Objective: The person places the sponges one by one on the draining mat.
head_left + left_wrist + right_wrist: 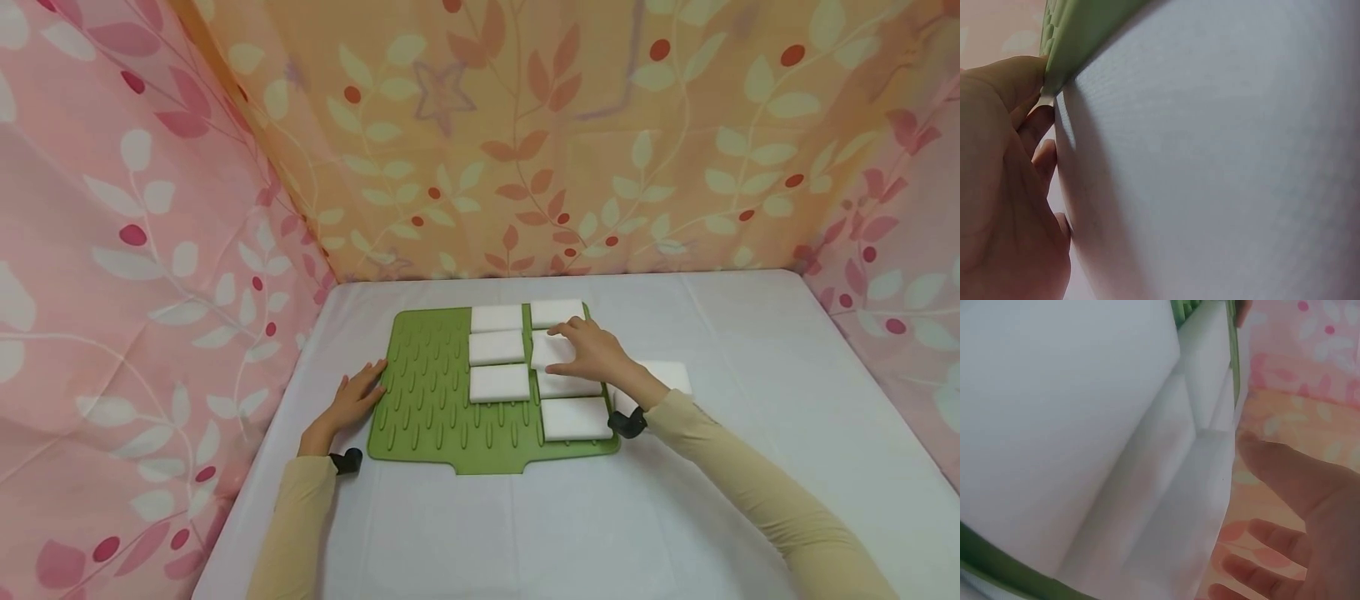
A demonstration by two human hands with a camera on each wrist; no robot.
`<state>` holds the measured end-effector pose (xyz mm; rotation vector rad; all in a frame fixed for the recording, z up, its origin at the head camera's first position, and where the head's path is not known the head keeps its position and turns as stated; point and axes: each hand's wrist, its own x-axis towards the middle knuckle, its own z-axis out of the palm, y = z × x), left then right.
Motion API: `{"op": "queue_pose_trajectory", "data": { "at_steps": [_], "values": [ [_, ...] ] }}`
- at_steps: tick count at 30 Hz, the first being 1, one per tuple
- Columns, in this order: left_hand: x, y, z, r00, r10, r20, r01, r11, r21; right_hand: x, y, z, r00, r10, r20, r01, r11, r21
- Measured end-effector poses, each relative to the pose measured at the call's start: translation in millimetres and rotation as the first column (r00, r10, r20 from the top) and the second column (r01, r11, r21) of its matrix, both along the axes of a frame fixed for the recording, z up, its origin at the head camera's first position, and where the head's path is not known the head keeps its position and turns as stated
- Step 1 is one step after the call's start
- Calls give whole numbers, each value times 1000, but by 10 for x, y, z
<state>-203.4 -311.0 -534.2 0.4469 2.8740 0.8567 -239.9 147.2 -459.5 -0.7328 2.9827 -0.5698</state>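
A green ridged drying mat lies flat on the table, its short lip toward me. Two columns of white sponge-like blocks cover its middle and right side. My right hand spans one white block in the right column, thumb at the near edge and a finger at the far edge. In the right wrist view, the thumb meets that block's edge, while the other fingers are apart from it. My left hand touches the mat's left edge with fingers fairly straight; its thumb rests against the green side in the left wrist view.
More white blocks lie off the mat to the right, partly hidden behind my right forearm. A white cloth covers the table. Floral fabric hangs behind the table, with pink fabric at both sides.
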Motion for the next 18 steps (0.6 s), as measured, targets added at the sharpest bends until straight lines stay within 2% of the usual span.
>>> {"op": "queue_pose_trajectory", "data": {
  "at_steps": [11, 18],
  "values": [
    [-19, 8, -13, 1000, 3, 2, -3, 1000, 10, -20, 32, -58, 999, 36, 0, -36, 998, 50],
    [-18, -7, -21, 1000, 4, -4, -4, 1000, 10, -22, -15, -55, 995, 74, -60, -72, 996, 46]
  ]
}}
